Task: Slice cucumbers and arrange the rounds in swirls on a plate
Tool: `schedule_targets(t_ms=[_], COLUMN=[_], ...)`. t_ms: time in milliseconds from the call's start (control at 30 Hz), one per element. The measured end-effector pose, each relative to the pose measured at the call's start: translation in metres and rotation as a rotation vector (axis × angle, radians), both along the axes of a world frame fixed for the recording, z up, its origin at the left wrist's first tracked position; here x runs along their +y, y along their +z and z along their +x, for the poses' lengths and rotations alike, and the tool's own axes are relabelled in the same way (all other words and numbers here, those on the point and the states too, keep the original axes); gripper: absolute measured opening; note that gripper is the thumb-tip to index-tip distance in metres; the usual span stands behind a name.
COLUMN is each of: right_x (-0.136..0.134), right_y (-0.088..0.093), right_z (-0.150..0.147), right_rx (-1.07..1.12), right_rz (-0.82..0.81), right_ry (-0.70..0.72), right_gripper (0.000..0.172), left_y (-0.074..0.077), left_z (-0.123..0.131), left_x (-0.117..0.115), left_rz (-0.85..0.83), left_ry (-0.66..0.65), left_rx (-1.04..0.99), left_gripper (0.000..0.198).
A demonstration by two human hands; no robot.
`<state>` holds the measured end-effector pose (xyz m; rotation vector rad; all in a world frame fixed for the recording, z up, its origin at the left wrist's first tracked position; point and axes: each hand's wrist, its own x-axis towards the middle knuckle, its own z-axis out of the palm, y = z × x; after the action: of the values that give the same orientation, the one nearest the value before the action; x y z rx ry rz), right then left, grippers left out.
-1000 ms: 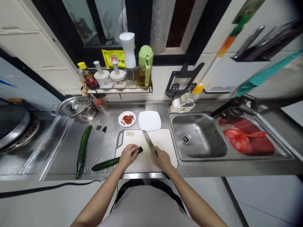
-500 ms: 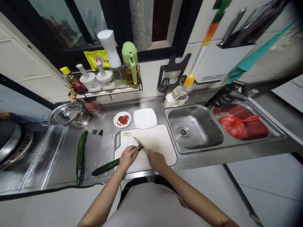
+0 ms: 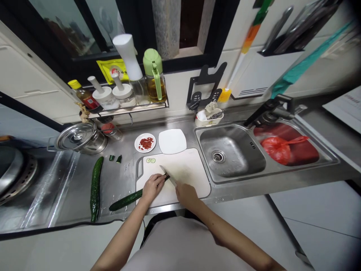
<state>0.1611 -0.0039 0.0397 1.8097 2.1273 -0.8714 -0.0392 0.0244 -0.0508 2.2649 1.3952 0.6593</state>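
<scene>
My left hand [image 3: 152,187] is closed over a dark green cucumber [image 3: 126,200], pressing it to the white cutting board [image 3: 194,165]. The cucumber's long end sticks out to the left past the board's edge. In my right hand [image 3: 186,194] is a kitchen knife [image 3: 169,176], its blade pointing up and left against the cucumber's right end. The fingers hide most of the knife's handle. Pale cucumber slices [image 3: 150,160] lie at the board's upper left. A second, whole cucumber [image 3: 96,189] rests on the steel counter to the left, with cut cucumber ends [image 3: 119,159] near it.
Behind the board stand a small plate [image 3: 137,144] of chopped red bits and a white square plate [image 3: 172,141]. To the right is a steel sink [image 3: 237,165] with a red plastic bag [image 3: 278,150] in its second basin. A lidded pot [image 3: 96,143] is at left.
The knife blade has tilted slightly at the cucumber's end. Both hands stay nearly where they were, and the whole view has shifted a little.
</scene>
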Motion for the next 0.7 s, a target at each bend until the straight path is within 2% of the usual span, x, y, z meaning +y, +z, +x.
schedule_targets(t_ms=[367,700], right_x=[-0.011,-0.008], right_y=[0.0,0.0], right_z=[0.008,0.006], right_rx=[-0.038,-0.021], right_rz=[-0.053,-0.061], right_ry=[0.018,0.023], right_gripper=[0.031,0.031], left_y=[0.002,0.0], left_z=[0.0,0.0], left_x=[0.001,0.003], left_rz=[-0.036,-0.046], left_ry=[-0.001,0.002], left_rx=[-0.006,-0.016], left_gripper=[0.027,0.027])
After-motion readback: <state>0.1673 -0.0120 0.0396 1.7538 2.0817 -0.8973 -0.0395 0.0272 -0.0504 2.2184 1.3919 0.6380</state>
